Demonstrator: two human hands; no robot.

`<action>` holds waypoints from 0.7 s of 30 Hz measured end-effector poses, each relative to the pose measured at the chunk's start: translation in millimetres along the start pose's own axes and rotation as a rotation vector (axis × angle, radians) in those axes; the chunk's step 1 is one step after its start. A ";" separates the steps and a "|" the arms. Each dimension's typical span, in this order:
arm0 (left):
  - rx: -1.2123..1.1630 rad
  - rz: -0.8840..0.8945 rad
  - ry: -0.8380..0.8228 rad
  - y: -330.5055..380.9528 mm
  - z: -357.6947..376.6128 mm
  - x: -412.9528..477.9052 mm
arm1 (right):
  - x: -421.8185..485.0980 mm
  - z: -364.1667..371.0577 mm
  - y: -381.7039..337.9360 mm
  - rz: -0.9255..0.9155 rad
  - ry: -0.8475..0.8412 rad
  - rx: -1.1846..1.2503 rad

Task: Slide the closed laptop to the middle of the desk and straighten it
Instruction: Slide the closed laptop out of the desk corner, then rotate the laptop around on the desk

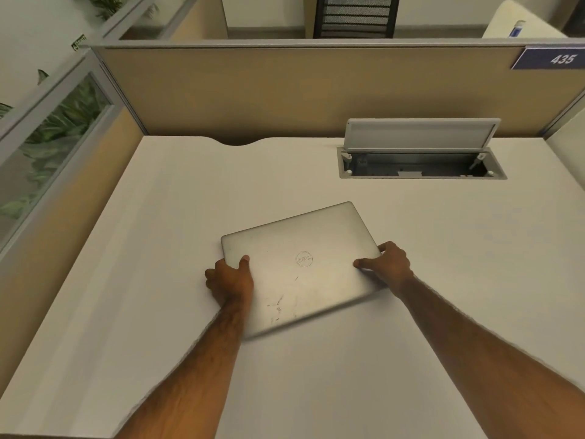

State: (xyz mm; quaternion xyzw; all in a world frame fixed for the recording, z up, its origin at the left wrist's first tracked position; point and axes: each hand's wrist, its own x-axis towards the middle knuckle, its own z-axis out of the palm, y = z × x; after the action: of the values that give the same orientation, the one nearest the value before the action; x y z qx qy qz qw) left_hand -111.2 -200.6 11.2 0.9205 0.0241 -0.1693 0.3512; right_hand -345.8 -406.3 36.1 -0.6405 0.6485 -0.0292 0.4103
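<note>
A closed silver laptop [300, 264] lies on the white desk [158, 248], near its middle. It is skewed, its far edge rising to the right, and its near edge looks blurred. My left hand [229, 282] grips the laptop's left edge, thumb on the lid. On the right edge my right hand [387, 264] holds the laptop, thumb on the lid and fingers wrapped around the side.
An open cable box [421, 163] with a raised grey flap sits in the desk at the back right. Tan partition walls [285, 90] close off the back and left side. A blue sign reading 435 [550, 58] hangs top right.
</note>
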 end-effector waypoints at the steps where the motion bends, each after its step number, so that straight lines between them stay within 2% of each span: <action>1: 0.019 0.002 0.000 0.9 0.1 -0.3 | 0.4 0.2 -0.6 0.003 0.001 -0.007; 16: 0.239 0.075 0.045 6.0 5.1 -11.9 | -5.5 8.3 2.3 0.032 0.057 -0.079; 18: 0.286 0.161 0.066 10.1 6.0 -14.2 | -9.2 8.0 3.9 0.056 0.066 -0.083; 21: 0.360 0.384 0.054 22.8 8.9 -9.1 | -19.1 7.7 10.3 0.135 0.097 -0.063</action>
State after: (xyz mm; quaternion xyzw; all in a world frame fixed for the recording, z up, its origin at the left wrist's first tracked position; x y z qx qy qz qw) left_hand -118.7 -222.9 22.6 0.9601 -0.1722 -0.0765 0.2069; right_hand -352.7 -384.4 34.6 -0.6057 0.7100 -0.0119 0.3590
